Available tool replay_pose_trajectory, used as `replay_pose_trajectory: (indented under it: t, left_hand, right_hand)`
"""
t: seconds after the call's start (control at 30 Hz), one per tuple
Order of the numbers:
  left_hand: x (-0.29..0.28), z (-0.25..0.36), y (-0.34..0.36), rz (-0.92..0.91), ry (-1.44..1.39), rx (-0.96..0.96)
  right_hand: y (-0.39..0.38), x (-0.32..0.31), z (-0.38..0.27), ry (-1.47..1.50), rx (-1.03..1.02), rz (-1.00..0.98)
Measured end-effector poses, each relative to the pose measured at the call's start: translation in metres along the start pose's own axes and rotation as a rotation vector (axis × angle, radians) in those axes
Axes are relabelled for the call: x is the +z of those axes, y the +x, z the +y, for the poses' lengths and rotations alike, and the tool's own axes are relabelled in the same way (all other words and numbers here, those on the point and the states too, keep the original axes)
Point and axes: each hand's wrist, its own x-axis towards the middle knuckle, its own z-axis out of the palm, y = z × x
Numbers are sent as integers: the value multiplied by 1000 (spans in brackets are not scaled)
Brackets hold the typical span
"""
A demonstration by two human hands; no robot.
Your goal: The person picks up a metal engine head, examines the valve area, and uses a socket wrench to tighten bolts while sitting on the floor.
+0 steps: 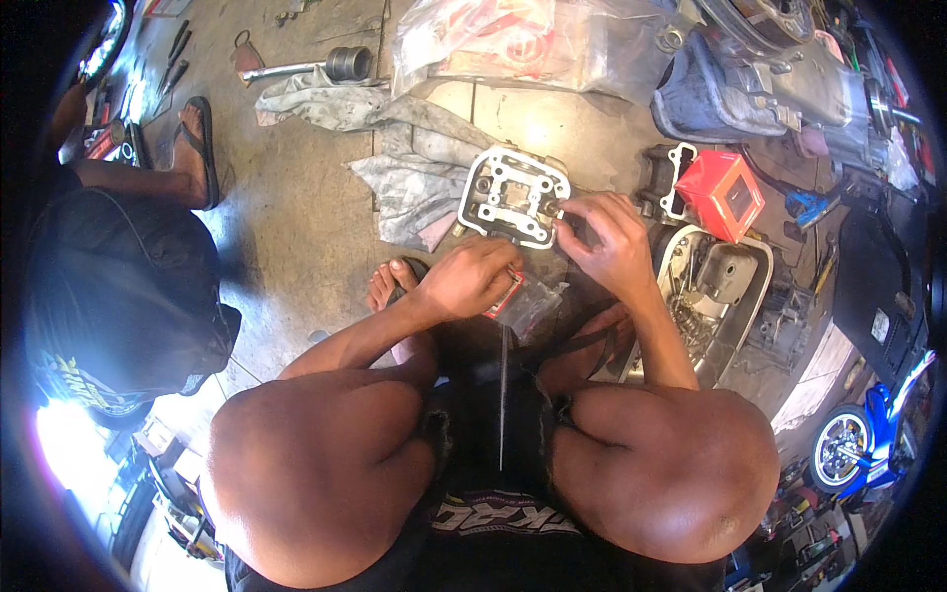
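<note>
A metal engine cylinder head (470,204) with a pale gasket face stands on the floor in front of me. My right hand (610,242) is at its right edge, the thumb and forefinger bent in against the metal. Just below its near edge, my left hand (472,276) is closed over a small clear plastic packet (538,304) with a red label; the fingertips are partly hidden. A thin, pale, straight strand or rod (504,395) runs from under the packet down over my dark clothing; I cannot tell which it is.
A grey rag (400,178) lies left of the head, near a socket tool (347,64). Plastic-wrapped parts (552,44) are beyond. At right are a red box (722,195), an engine cylinder (679,178) and an open engine case (735,286). Another person (128,286) is at left.
</note>
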Motion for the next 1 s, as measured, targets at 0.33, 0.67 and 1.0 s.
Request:
replay_pose_trajectory:
  t: [0.33, 0.67, 1.0]
  left_hand:
    - [0, -2, -1, -13, 33, 32]
    - [5, -10, -6, -36, 49, 44]
    - [5, -10, -4, -30, 36, 63]
  right_hand:
    - [5, -2, -1, -96, -128, -65]
    - [11, 3, -1, -104, -142, -87]
    - [0, 5, 2, -75, -184, -81]
